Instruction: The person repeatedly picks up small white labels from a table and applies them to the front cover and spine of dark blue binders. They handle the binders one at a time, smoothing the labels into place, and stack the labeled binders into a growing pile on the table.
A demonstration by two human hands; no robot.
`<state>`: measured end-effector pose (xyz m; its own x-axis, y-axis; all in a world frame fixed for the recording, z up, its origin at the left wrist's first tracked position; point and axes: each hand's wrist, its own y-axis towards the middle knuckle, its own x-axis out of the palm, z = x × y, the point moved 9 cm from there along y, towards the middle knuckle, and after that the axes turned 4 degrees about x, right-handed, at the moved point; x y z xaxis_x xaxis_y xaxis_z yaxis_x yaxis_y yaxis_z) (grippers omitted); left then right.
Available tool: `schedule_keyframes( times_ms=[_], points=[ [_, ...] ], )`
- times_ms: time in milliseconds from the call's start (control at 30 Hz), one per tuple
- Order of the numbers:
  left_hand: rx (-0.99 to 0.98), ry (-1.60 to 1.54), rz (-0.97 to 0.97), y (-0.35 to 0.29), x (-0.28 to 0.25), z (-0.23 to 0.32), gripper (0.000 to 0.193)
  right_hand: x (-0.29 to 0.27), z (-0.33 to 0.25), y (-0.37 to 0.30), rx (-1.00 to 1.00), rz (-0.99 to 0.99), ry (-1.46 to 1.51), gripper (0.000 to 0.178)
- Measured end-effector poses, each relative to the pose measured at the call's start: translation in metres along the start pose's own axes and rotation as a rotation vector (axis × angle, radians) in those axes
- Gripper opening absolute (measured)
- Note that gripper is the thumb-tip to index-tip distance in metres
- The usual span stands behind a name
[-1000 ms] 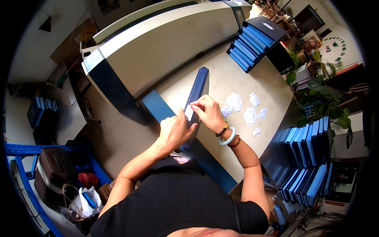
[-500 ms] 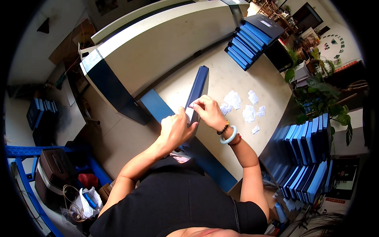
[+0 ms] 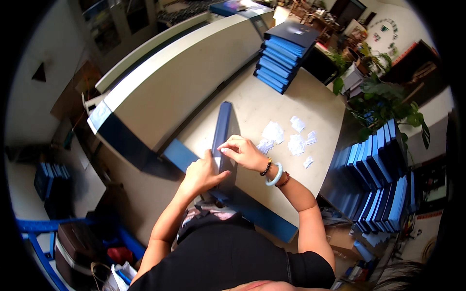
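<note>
A dark blue file box (image 3: pixel 224 121) stands on edge at the near side of the pale table, its narrow spine facing up. A small white label (image 3: pixel 217 165) shows on the spine between my hands. My left hand (image 3: pixel 200 178) grips the box from its left side, thumb stretched across the spine below the label. Just above the label, my right hand (image 3: pixel 242 153) has thumb and forefinger pinched together at the spine; anything between the fingertips is too small to make out. Several small white paper labels (image 3: pixel 273 132) lie scattered to the right of the box.
A stack of blue file boxes (image 3: pixel 280 60) stands at the table's far end. More file boxes (image 3: pixel 374 165) fill rows at the right. A cream partition (image 3: pixel 179 72) runs along the table's left side. A blue frame (image 3: pixel 36 228) is at lower left.
The whole view has shifted, so the table, box and hands appear displaced. My left hand still holds the box; my right fingers remain pinched near the label on the spine.
</note>
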<state>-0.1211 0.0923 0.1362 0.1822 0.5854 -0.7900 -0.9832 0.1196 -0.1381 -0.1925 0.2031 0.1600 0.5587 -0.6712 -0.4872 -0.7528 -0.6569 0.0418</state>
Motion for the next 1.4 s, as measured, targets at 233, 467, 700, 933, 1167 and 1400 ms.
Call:
schedule_keyframes(
  times_ms=[233,467,700,933,1167,1400],
  points=[
    [-0.085,-0.353,0.059,0.046,-0.006,-0.061,0.087,-0.018,0.029,-0.009,0.010,0.189,-0.005,0.023],
    [-0.126,-1.006,0.072,0.033,0.019,-0.124,0.061,-0.010,0.020,-0.028,-0.179,0.208,-0.394,0.065],
    [0.063,-0.837,-0.023,0.033,0.009,-0.064,0.071,-0.041,-0.013,0.041,-0.447,0.025,-1.041,0.087],
    [0.285,-0.385,-0.311,0.041,-0.027,-0.013,0.084,-0.060,0.018,0.079,-0.263,-0.724,-0.919,0.063],
    [0.495,-0.447,0.796,0.078,-0.199,-0.039,0.041,-0.234,-0.017,0.130,-0.153,-0.228,-0.789,0.068],
    [0.316,-0.309,0.725,0.101,-0.077,-0.159,0.041,-0.513,0.039,0.160,0.250,0.696,-0.084,0.042]
  ],
)
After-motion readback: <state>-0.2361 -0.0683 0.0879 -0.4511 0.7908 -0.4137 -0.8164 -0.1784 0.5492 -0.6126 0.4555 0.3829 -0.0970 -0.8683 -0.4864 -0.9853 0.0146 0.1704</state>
